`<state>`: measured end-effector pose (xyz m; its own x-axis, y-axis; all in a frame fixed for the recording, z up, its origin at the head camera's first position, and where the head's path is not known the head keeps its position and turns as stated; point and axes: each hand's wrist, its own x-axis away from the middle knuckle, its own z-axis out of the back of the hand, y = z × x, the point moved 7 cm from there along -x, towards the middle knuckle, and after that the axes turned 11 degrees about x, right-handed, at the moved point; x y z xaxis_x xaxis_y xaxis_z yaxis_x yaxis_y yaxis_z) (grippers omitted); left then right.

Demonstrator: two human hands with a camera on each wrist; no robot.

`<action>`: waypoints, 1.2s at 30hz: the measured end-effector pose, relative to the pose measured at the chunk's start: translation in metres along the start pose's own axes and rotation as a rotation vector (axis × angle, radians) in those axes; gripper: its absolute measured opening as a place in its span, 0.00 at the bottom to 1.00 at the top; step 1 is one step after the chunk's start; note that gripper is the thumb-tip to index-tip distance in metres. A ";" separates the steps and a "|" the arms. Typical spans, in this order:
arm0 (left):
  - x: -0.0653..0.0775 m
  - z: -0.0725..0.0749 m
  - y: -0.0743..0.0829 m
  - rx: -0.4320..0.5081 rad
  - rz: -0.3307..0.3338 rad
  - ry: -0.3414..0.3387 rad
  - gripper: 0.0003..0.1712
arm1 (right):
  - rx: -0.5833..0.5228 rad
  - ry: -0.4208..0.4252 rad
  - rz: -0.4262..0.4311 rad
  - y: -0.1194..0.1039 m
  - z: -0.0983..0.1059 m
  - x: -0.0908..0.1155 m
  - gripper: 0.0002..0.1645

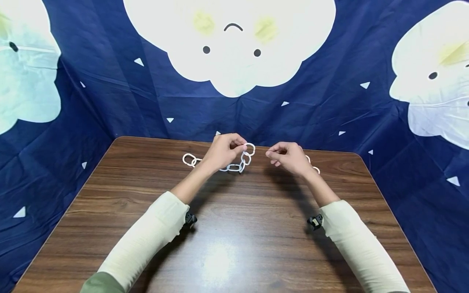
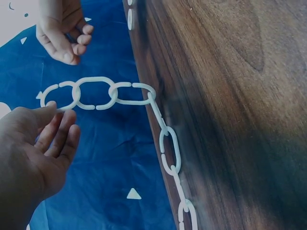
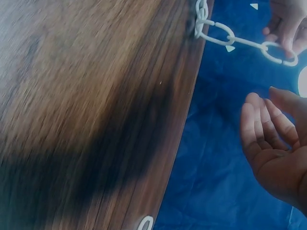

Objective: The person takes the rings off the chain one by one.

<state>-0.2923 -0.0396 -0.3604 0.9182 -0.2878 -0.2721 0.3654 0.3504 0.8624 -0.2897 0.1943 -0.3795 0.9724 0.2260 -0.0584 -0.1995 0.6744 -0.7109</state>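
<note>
While my left hand (image 1: 224, 150) pinches a white plastic oval-link chain (image 2: 157, 113), my right hand (image 1: 289, 158) hovers nearby, loosely curled.

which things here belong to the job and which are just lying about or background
Part of the job:
white chain, pinched at one end by the left hand
right hand, holding nothing
white links beyond the right hand, probably

Just around, as setting:
wooden table
cloud-print blue cloth
black wrist devices
</note>
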 end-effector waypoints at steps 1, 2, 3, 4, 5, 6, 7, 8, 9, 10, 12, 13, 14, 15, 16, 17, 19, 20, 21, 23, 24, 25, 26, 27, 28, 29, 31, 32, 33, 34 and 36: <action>0.000 0.000 0.000 -0.001 -0.004 0.001 0.06 | 0.003 -0.001 0.009 -0.002 -0.001 0.000 0.11; 0.000 0.000 0.000 -0.001 -0.007 0.002 0.06 | 0.006 -0.001 0.016 -0.004 -0.002 -0.001 0.11; 0.000 0.000 0.000 -0.001 -0.010 0.003 0.06 | 0.007 -0.003 0.025 -0.007 -0.003 -0.001 0.11; 0.000 0.000 0.000 -0.003 -0.013 0.004 0.06 | 0.003 -0.004 0.033 -0.009 -0.004 -0.002 0.11; 0.000 0.000 0.000 -0.004 -0.016 0.005 0.06 | -0.002 -0.006 0.040 -0.011 -0.005 -0.002 0.11; 0.000 0.000 0.001 -0.005 -0.019 0.007 0.06 | -0.007 -0.007 0.046 -0.012 -0.006 -0.003 0.11; 0.000 0.000 0.001 -0.008 -0.021 0.007 0.06 | -0.010 -0.008 0.051 -0.014 -0.007 -0.003 0.10; 0.000 0.000 0.001 -0.009 -0.024 0.007 0.06 | -0.018 -0.009 0.056 -0.015 -0.008 -0.003 0.10; 0.000 0.000 0.002 -0.010 -0.026 0.007 0.06 | -0.019 -0.010 0.062 -0.017 -0.009 -0.003 0.10; -0.001 -0.001 0.002 -0.011 -0.029 0.006 0.06 | -0.026 -0.011 0.066 -0.018 -0.010 -0.003 0.10; -0.001 -0.001 0.001 -0.011 -0.028 0.003 0.07 | -0.028 -0.016 0.081 -0.021 -0.012 -0.004 0.10; -0.001 -0.001 0.001 -0.010 -0.026 0.001 0.08 | -0.029 -0.017 0.089 -0.023 -0.013 -0.004 0.10; -0.001 -0.002 0.001 -0.008 -0.022 -0.001 0.08 | -0.026 -0.017 0.100 -0.025 -0.014 -0.004 0.10; 0.000 -0.002 0.001 -0.007 -0.020 -0.002 0.08 | -0.020 -0.016 0.108 -0.027 -0.014 -0.004 0.11; 0.000 -0.002 0.000 -0.007 -0.017 -0.003 0.08 | -0.015 -0.016 0.117 -0.028 -0.015 -0.004 0.11; 0.000 -0.002 0.001 -0.005 -0.015 -0.004 0.08 | -0.007 -0.014 0.127 -0.030 -0.015 -0.004 0.11; 0.000 -0.001 0.001 -0.001 -0.015 -0.006 0.08 | 0.000 -0.010 0.139 -0.033 -0.016 -0.005 0.12; 0.000 -0.001 0.001 0.001 -0.017 -0.007 0.08 | -0.002 -0.011 0.143 -0.035 -0.016 -0.005 0.13; 0.000 -0.001 0.002 0.002 -0.020 -0.008 0.07 | -0.007 -0.011 0.145 -0.036 -0.017 -0.005 0.13; 0.000 -0.001 0.001 0.004 -0.023 -0.006 0.07 | -0.031 -0.018 0.148 -0.037 -0.018 -0.006 0.14; 0.000 0.000 0.001 0.005 -0.024 -0.005 0.07 | -0.042 -0.022 0.147 -0.038 -0.019 -0.007 0.13; 0.000 0.000 0.001 0.007 -0.025 -0.003 0.07 | -0.052 -0.025 0.148 -0.039 -0.020 -0.007 0.13; 0.000 0.000 0.001 0.007 -0.025 -0.001 0.06 | -0.059 -0.028 0.148 -0.039 -0.021 -0.008 0.13; 0.001 0.000 0.001 0.005 -0.024 0.001 0.06 | -0.059 -0.029 0.149 -0.040 -0.021 -0.008 0.13; 0.001 0.000 0.001 0.006 -0.024 0.002 0.06 | -0.061 -0.030 0.149 -0.040 -0.022 -0.008 0.13; 0.001 0.000 0.001 0.005 -0.023 0.002 0.06 | -0.062 -0.030 0.148 -0.041 -0.022 -0.008 0.13; 0.001 0.000 0.001 0.004 -0.021 0.000 0.06 | -0.066 -0.026 0.149 -0.041 -0.022 -0.008 0.13; 0.001 0.000 0.001 0.002 -0.021 -0.001 0.06 | -0.065 -0.021 0.148 -0.041 -0.022 -0.008 0.13; 0.001 -0.001 0.002 0.001 -0.021 -0.003 0.06 | -0.064 -0.017 0.145 -0.041 -0.022 -0.007 0.12; 0.001 -0.001 0.002 -0.001 -0.023 -0.004 0.06 | -0.069 -0.013 0.142 -0.041 -0.022 -0.007 0.11; 0.000 -0.001 0.002 -0.005 -0.025 -0.005 0.06 | -0.073 -0.001 0.141 -0.041 -0.022 -0.008 0.11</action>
<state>-0.2913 -0.0378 -0.3595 0.9080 -0.3011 -0.2914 0.3889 0.3472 0.8533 -0.2863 0.1496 -0.3648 0.9353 0.3152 -0.1606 -0.3245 0.5835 -0.7445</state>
